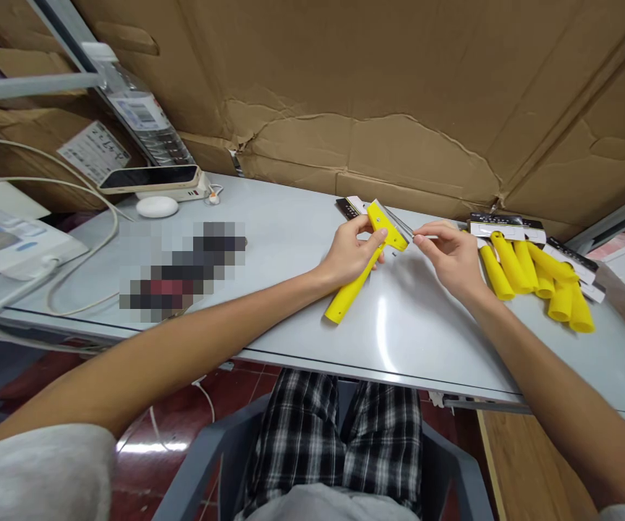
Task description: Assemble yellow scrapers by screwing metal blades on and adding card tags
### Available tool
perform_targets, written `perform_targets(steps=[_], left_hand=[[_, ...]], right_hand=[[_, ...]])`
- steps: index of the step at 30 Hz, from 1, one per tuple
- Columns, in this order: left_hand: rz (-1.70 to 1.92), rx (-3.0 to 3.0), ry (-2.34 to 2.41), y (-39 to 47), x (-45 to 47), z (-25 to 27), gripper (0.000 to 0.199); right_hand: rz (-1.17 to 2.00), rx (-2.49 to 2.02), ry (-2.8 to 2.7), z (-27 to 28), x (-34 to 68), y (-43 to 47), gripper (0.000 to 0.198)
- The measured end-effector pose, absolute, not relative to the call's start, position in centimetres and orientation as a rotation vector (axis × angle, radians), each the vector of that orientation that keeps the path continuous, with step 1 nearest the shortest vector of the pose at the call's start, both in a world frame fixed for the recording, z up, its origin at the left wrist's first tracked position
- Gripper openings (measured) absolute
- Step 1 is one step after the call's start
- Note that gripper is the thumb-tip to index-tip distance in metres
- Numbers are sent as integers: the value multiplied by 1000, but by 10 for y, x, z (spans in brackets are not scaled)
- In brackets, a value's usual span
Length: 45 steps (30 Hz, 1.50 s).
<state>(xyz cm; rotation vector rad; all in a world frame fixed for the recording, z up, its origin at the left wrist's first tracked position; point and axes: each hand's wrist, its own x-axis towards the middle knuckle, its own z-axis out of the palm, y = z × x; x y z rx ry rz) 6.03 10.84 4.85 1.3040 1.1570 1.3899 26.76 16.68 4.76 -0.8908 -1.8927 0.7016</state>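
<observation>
Holding a yellow scraper [364, 271] by the neck, the left hand [351, 255] has fingers wrapped shut around it just below the flat head, thumb on top; handle end points down toward the near table edge, resting on or just above the grey table [302, 318]. Right hand [450, 257] pinches thumb and forefinger together on a thin metal blade [399, 224] at the scraper head; blade looks partly seated in the head, but it's too thin to tell how far. Both hands meet mid-table, right of centre. Just beside the right hand, to its right, lies a pile of yellow handles [534, 278] on black-and-white packaging cards [508, 228], touching each other. One more card [350, 206] sits behind the left hand. Far left: phone [150, 177] on a white charger, small white puck [157, 207], white cables [46, 282], a clear water bottle [139, 116] leaning against the cardboard wall [399, 94]. A blurred patch covers part of the table left of centre. Checked shorts [339, 434] and chair below.
</observation>
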Motion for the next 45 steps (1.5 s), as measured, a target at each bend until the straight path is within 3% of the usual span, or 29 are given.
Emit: perform_targets(steps=[4, 13, 23, 34, 40, 45], left_hand=[[1393, 1331, 1137, 103, 64, 48, 13], [1432, 1364, 1126, 96, 68, 53, 12], [1479, 1368, 1056, 99, 69, 47, 11], [1494, 1387, 1034, 101, 68, 48, 10], [1493, 1406, 1009, 101, 68, 45, 24], [1489, 1387, 1023, 102, 68, 45, 26]], right_hand=[[1044, -832, -1739, 42, 256, 158, 43], [1252, -892, -1596, 29, 251, 162, 58], [772, -867, -1804, 38, 252, 155, 36], [671, -829, -1844, 41, 253, 152, 26], [778, -832, -1795, 38, 253, 153, 33], [649, -822, -1867, 40, 254, 150, 27]])
